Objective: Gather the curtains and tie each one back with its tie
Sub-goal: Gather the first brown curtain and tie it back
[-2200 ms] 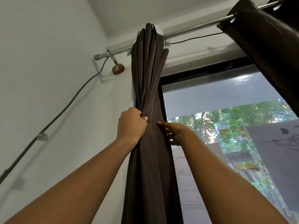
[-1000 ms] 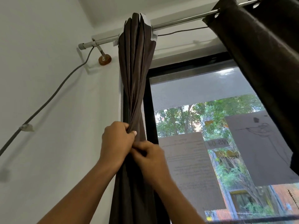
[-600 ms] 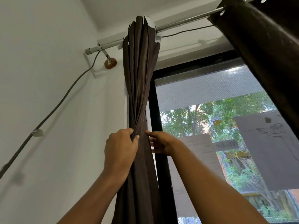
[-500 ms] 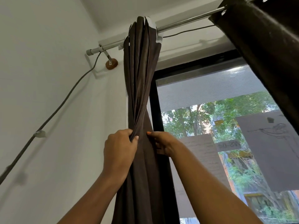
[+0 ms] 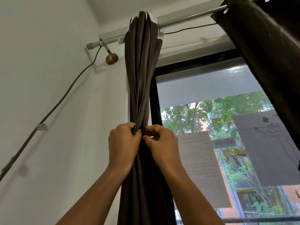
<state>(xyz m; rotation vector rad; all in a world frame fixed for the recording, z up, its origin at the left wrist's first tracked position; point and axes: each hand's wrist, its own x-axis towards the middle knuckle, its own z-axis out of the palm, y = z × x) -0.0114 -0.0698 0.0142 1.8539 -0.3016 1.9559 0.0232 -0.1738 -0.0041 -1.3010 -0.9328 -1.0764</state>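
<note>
We clamp the bunched left curtain (image 5: 142,75) with left hand (image 5: 124,143) and right hand (image 5: 162,143) | no tie visible | right curtain (image 5: 266,46) untied

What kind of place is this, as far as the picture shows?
Probably an ordinary room indoors, at a window: dark curtains hang from a metal rod fixed to a white wall, and trees show outside through the window.
</note>
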